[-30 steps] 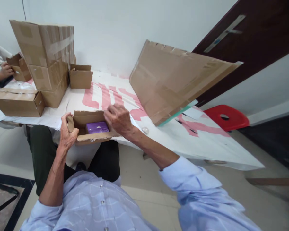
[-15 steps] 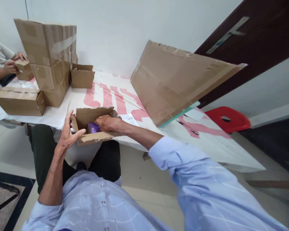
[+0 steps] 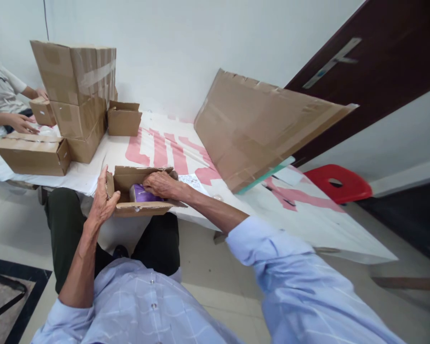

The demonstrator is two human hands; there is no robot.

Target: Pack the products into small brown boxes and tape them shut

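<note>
- Open carton [image 3: 141, 209]: one, at the near edge of the desk [image 3: 272, 224], in front of the seated worker, flaps up.
- Purple packet [image 3: 142, 195]: one seen, lying inside the open carton and partly covered by a hand.
- Left hand [image 3: 104, 203]: one, at the carton's left end, thumb and fingers closed about the end flap.
- Right hand [image 3: 163, 184]: one, reaching into the carton over the packet, fingers curled against it; from where I stand I cannot tell whether they grip it.
- Printed sheet [image 3: 192, 181]: one, flat on the desk just beside the carton's right end.
- Carton stack [image 3: 82, 114]: one, three tiers high at its near end; its depth cannot be counted.
- Other cartons: three. One long carton [image 3: 32, 156] before the stack, one flap-top carton [image 3: 124, 123] right of it, one small carton [image 3: 43, 112] by a co-worker [image 3: 3, 91].
- Cardboard panel [image 3: 261, 126]: one, tilted.
- Red stool [image 3: 338, 186]: one, beyond the desk.
</note>
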